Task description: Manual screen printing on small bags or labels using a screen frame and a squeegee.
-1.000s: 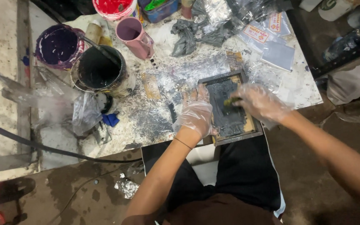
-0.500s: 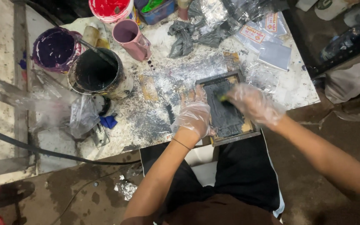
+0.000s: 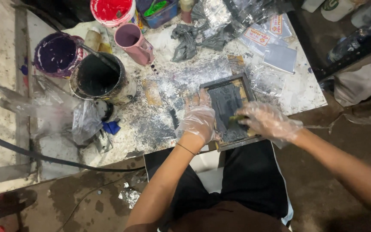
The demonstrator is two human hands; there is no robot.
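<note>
1. Printing frame (image 3: 228,109): small, wood-edged, dark ink-covered mesh. Lies flat at the near edge of the worktop (image 3: 305,92), its lower corner close to the lip. Risk: a hard push toward the body could slide it off onto the lap.

2. Left hand (image 3: 198,118): in a thin clear glove, fingers spread flat, pressing the frame's left side and the worktop beside it. Holds nothing; acts as a clamp. Risk: a slick glove on wet ink may slip, so the frame shifts and the print smears.

3. Right hand (image 3: 265,120): gloved, fingers curled around a small yellowish wiper (image 3: 236,119) resting on the mesh. Its exact kind is too small to tell. Risk: uneven pressure may leave streaks or strain the mesh.

4. Black paint can (image 3: 97,79): open, a stick leaning in it, left of the frame, well apart. Risk: a left elbow swing could tip it.

5. Purple paint tub (image 3: 56,53): open, touching or just beside the black can; I cannot tell which.

6. Pink cup (image 3: 133,42): tilted, behind the black can. Risk: it may roll.

7. Red paint tub (image 3: 111,10): open, at the far edge.

8. Grey rag (image 3: 187,41): crumpled, beyond the frame.

9. Plastic bags (image 3: 275,43): clear, loose, far right of the worktop. Risk: stray ink from gloves would soil them.

10. Black cable (image 3: 44,157): runs across the floor at left. Risk: it could snag a foot.
</note>
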